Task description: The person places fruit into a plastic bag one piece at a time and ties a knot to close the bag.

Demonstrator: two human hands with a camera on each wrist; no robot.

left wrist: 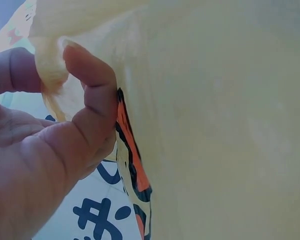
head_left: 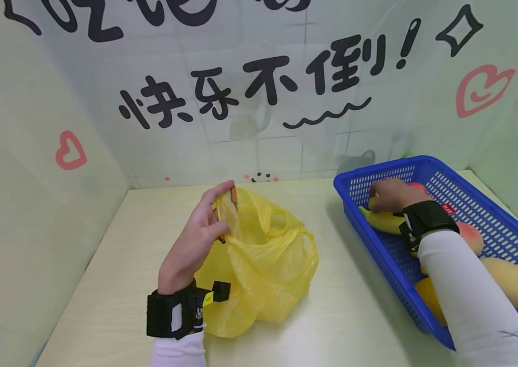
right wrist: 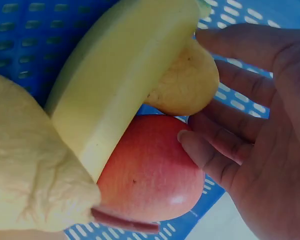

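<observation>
Yellow plastic bag [head_left: 263, 278] sits on the tabletop [head_left: 117, 285] left of the blue basket [head_left: 456, 196], its edge pinched by the left hand [head_left: 197, 237]. Within the basket, the right hand [head_left: 396, 196] has loosely bent, parted fingers beside a red apple [right wrist: 147, 170] and round yellowish fruit [right wrist: 182, 82], gripping neither; a banana [right wrist: 115, 85] lies alongside.

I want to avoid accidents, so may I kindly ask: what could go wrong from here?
The right grip is close against the red apple, which lies crowded by the banana; lifting one fruit might shift the others.

The left grip pinches the yellow bag by its edge; the thin, crumpled plastic could slip or sag, narrowing its opening.
</observation>
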